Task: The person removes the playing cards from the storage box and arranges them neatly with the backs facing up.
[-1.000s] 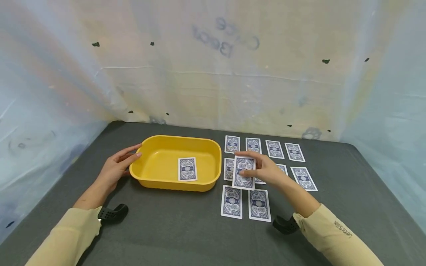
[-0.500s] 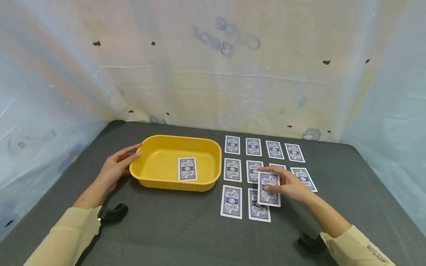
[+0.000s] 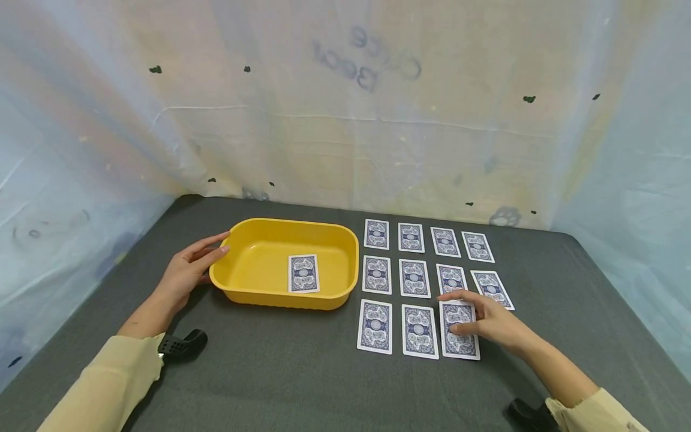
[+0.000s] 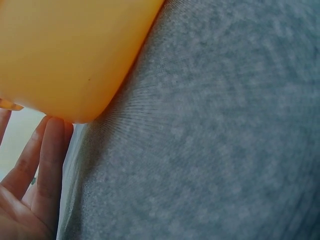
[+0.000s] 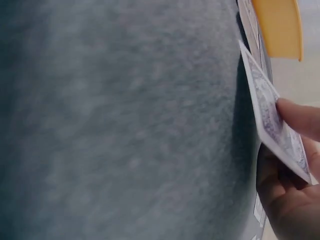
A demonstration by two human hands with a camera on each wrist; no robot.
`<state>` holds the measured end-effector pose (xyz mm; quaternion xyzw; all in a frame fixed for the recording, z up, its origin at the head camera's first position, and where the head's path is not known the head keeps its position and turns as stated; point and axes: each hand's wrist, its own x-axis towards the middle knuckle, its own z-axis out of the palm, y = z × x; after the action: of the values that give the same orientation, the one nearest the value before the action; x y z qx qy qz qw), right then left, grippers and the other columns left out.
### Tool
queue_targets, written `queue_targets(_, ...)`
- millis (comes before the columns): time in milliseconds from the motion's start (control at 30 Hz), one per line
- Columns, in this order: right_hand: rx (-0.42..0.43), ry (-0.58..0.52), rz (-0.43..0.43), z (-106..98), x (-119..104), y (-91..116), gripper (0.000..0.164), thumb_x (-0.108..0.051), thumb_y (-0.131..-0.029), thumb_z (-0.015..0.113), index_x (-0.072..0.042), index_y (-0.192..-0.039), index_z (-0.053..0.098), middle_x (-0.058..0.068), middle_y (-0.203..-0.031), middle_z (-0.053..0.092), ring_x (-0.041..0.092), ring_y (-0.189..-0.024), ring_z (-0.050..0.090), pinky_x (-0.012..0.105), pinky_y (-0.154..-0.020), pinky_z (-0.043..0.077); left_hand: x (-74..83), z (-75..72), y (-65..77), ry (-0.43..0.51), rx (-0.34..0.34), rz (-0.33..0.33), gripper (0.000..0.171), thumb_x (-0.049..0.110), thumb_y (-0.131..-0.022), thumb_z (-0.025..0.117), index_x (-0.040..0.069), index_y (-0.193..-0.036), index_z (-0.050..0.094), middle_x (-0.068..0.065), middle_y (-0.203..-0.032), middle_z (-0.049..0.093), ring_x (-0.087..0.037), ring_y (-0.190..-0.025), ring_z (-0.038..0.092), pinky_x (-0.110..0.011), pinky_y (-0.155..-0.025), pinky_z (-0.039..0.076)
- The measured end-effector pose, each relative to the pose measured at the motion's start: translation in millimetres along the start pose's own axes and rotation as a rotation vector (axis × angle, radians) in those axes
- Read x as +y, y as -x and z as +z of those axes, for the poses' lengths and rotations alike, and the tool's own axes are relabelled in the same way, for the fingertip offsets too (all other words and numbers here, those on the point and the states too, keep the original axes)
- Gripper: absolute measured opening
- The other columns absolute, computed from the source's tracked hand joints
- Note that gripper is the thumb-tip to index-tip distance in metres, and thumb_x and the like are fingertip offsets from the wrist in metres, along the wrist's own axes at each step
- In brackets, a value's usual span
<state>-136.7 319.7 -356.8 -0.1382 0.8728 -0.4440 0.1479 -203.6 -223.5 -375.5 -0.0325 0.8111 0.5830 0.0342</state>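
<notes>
My right hand (image 3: 491, 321) pinches a playing card (image 3: 459, 345), with its blue patterned back up and the thumb on top. In the right wrist view that playing card (image 5: 270, 117) is tilted, with fingers under it and a dark shadow on the cloth beneath. It lines up at the right end of the nearest row, beside another face-down card (image 3: 420, 332). At the left, my left hand (image 3: 186, 273) rests against the end of a yellow basin (image 3: 286, 300), fingertips right at its rim. The left wrist view shows its straight fingers (image 4: 50, 160) against the outer wall.
One face-down card (image 3: 304, 274) lies inside the basin. Several more, such as this far card (image 3: 376, 234), form rows right of it on the dark grey cloth (image 3: 302, 378). A translucent plastic sheet (image 3: 345, 138) hangs behind and at both sides.
My right hand has carried its card rightward and toward me, from over the middle row to the right end of the nearest row. The left hand and basin stay put.
</notes>
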Motion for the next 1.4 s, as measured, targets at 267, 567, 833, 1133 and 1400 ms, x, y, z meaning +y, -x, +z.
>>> queue_targets(267, 0.041, 0.199, -0.181, -0.2, 8.1, 5.7, 0.048, -0.018, -0.079, 0.077, -0.011, -0.124, 0.062, 0.014, -0.127, 0.061, -0.002, -0.111, 0.05, 0.019, -0.09, 0.042, 2.1, 1.0, -0.6, -0.03, 0.008, -0.006, 0.066, 0.059, -0.087, 0.058, 0.032, -0.145, 0.044, 0.018, -0.115, 0.052, 0.004, -0.089, 0.059, -0.022, -0.073, 0.054)
queue_targets(567, 0.106, 0.303, -0.241, 0.7, 7.3, 7.4, 0.045, -0.016, -0.076, 0.079, -0.005, -0.118, 0.065, 0.014, -0.116, 0.065, 0.003, -0.097, 0.053, 0.023, -0.074, 0.043, 4.0, 1.6, -1.6, -0.035, 0.011, -0.018, 0.067, 0.06, -0.086, 0.059, 0.032, -0.145, 0.044, 0.013, -0.12, 0.052, 0.003, -0.09, 0.058, -0.021, -0.073, 0.054)
queue_targets(833, 0.148, 0.385, -0.21, 0.5, 6.1, 6.0, 0.048, -0.021, -0.074, 0.082, -0.008, -0.117, 0.066, 0.007, -0.112, 0.062, 0.008, -0.095, 0.05, 0.029, -0.081, 0.048, 5.3, 2.2, -2.1, -0.021, 0.013, -0.015, 0.067, 0.059, -0.086, 0.059, 0.031, -0.144, 0.044, 0.016, -0.113, 0.053, 0.002, -0.087, 0.06, -0.022, -0.073, 0.054)
queue_targets(1133, 0.14, 0.313, -0.206, 3.2, -6.4, -5.3, 0.042, -0.013, -0.078, 0.077, -0.003, -0.117, 0.065, 0.011, -0.113, 0.067, 0.015, -0.097, 0.057, 0.031, -0.081, 0.05, 4.4, 2.4, -1.7, -0.041, 0.021, -0.024, 0.068, 0.061, -0.085, 0.059, 0.032, -0.144, 0.044, 0.011, -0.118, 0.053, 0.002, -0.088, 0.059, -0.023, -0.073, 0.054)
queue_targets(1400, 0.162, 0.207, -0.173, 11.0, -34.9, -27.3, 0.042, -0.018, -0.085, 0.072, -0.001, -0.122, 0.061, 0.017, -0.119, 0.064, 0.035, -0.107, 0.059, 0.041, -0.088, 0.05, 2.8, 0.9, 1.4, -0.049, 0.013, -0.021, 0.068, 0.06, -0.086, 0.058, 0.031, -0.145, 0.043, 0.01, -0.12, 0.053, 0.003, -0.087, 0.059, -0.023, -0.073, 0.054)
